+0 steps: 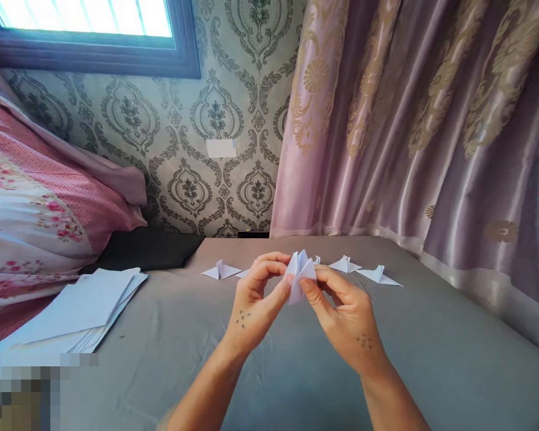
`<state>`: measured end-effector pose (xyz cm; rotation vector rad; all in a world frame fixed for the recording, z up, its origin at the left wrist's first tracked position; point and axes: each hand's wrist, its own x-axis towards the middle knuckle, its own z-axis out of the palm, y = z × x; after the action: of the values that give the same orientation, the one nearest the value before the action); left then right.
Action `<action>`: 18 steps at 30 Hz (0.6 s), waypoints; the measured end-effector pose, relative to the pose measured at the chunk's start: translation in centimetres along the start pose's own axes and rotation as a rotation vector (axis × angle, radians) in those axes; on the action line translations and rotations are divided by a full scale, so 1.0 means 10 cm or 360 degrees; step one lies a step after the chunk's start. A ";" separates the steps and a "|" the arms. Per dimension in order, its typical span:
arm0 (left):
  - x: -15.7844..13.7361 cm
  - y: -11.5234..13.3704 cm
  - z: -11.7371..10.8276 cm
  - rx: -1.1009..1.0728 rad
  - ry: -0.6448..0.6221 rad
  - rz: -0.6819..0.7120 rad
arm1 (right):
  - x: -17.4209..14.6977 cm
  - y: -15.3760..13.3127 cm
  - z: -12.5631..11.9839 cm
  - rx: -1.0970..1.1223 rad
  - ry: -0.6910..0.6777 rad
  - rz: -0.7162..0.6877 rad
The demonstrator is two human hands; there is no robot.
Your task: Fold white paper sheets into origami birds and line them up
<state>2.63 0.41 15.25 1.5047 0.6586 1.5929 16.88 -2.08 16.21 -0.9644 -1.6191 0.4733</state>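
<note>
Above a grey cloth-covered surface point(296, 380), the person's left hand point(257, 305) and right hand point(348, 314) pinch a pointed, folded white paper piece point(300, 276) from either side, each grip narrow on it. Left of them lies a stack of flat white paper sheets point(78, 305); beyond the hands, small winged white folded-paper figures point(379, 275) stand in a row.

left hand point(256, 306) and right hand point(348, 314) are pinching a folded paper point(299, 278) near mid-frame, little paper birds point(220, 272) are kinda sitting behind, paper stack point(78, 305) is chilling lower left, curtain point(386, 120) is hanging upper right
</note>
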 end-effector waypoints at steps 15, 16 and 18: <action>0.01 -0.01 0.00 -0.0337 -0.0054 -0.0285 | 0.00 0.05 -0.04 0.0032 -0.0049 0.0211; 0.00 -0.01 0.01 -0.0312 -0.0048 -0.0264 | 0.00 0.05 -0.04 0.0030 -0.0053 0.0203; 0.00 0.00 0.02 -0.0245 -0.0030 -0.0211 | -0.01 0.06 -0.03 0.0033 -0.0057 0.0180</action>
<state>2.84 0.36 15.28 1.3345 0.5985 1.4918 17.37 -1.85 15.82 -1.0410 -1.5941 0.5866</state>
